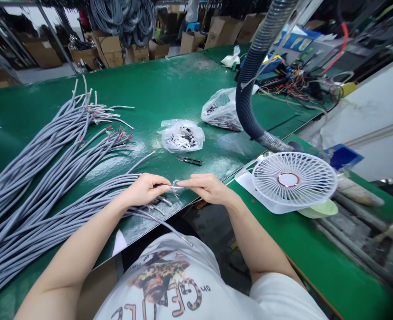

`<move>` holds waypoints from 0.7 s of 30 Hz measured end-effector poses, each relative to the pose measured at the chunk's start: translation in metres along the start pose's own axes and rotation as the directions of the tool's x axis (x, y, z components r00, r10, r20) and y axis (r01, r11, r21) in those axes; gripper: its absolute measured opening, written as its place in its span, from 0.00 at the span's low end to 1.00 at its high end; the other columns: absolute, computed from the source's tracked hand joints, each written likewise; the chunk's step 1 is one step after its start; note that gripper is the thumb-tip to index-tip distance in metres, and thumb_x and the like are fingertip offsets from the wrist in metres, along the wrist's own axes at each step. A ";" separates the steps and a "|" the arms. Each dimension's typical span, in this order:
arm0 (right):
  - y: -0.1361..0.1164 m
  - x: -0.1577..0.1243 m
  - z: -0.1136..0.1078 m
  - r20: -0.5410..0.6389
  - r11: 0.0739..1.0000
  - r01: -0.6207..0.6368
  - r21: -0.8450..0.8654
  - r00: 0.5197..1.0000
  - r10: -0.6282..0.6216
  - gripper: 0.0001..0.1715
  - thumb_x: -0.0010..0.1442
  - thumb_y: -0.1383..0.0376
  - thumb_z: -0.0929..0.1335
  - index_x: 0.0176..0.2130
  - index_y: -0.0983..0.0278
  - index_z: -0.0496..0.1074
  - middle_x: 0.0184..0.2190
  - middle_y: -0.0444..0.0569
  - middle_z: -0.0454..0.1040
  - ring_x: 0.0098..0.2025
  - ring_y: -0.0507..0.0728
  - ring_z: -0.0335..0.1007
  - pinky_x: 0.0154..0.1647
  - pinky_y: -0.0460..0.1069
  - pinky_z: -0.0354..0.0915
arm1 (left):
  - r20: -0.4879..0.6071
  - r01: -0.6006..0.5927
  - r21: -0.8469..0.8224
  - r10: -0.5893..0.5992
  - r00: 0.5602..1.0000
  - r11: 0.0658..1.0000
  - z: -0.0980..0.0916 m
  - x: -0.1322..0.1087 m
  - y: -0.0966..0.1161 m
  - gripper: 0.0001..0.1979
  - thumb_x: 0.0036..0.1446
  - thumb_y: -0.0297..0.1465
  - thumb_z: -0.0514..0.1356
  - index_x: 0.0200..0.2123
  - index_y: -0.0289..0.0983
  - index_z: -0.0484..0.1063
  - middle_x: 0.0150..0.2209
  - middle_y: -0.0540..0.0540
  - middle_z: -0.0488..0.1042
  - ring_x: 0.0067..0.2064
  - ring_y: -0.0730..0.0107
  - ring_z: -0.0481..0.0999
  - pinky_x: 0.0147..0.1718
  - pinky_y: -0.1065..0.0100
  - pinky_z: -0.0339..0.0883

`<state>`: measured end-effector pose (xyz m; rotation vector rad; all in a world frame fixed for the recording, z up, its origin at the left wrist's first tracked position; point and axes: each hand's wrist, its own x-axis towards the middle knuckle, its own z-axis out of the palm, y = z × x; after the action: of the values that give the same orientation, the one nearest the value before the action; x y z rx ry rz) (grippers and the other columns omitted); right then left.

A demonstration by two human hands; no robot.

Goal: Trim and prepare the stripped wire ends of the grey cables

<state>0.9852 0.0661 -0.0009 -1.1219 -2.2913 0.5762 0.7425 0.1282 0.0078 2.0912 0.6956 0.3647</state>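
Observation:
My left hand (148, 189) pinches a grey cable near its stripped end (175, 186), close to the table's front edge. From the right, my right hand (207, 186) meets it, thumb and fingers closed on the fine strands at that end. More grey cables (116, 190) of the same bundle run under my left forearm, their stripped ends lying just below my hands. Beyond the hands lie black thread snips (189, 160). A clear plastic bag (183, 135) of small white and black pieces sits behind the snips.
Two more cable bundles (49, 133) with bared red and white wires cover the left of the green table (149, 93). A second bag (221, 111) stands farther back. At right are a flexible duct hose (249, 102) and a white fan (296, 195). Cardboard boxes (109, 49) line the back.

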 end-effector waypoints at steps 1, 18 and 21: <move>0.000 0.000 0.000 0.002 1.000 0.000 -0.003 1.000 0.000 0.19 0.67 0.64 0.59 0.49 0.62 0.75 0.25 0.45 0.67 0.25 0.48 0.61 0.29 0.43 0.57 | 0.000 0.001 0.005 -0.001 1.000 1.000 0.000 0.000 0.000 0.15 0.59 0.37 0.55 0.38 0.34 0.77 0.33 0.47 0.79 0.33 0.70 0.75 0.34 0.74 0.64; -0.001 0.002 0.000 0.015 0.998 -0.038 0.047 0.999 0.037 0.19 0.67 0.65 0.59 0.49 0.64 0.75 0.25 0.47 0.70 0.25 0.49 0.62 0.29 0.43 0.57 | -0.010 -0.020 0.032 0.020 1.000 0.999 0.000 0.001 0.001 0.14 0.59 0.36 0.55 0.38 0.34 0.77 0.34 0.46 0.80 0.33 0.71 0.76 0.34 0.74 0.64; 0.001 0.004 0.001 0.010 0.997 -0.003 0.080 1.000 0.002 0.19 0.67 0.64 0.59 0.48 0.65 0.75 0.25 0.47 0.70 0.24 0.48 0.62 0.29 0.43 0.57 | -0.006 -0.019 0.021 0.019 1.000 1.000 0.000 0.000 0.002 0.14 0.59 0.36 0.56 0.38 0.33 0.77 0.33 0.46 0.80 0.33 0.72 0.76 0.33 0.75 0.64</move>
<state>0.9830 0.0694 -0.0012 -1.0861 -2.2544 0.6702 0.7433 0.1279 0.0092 2.1182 0.6865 0.3764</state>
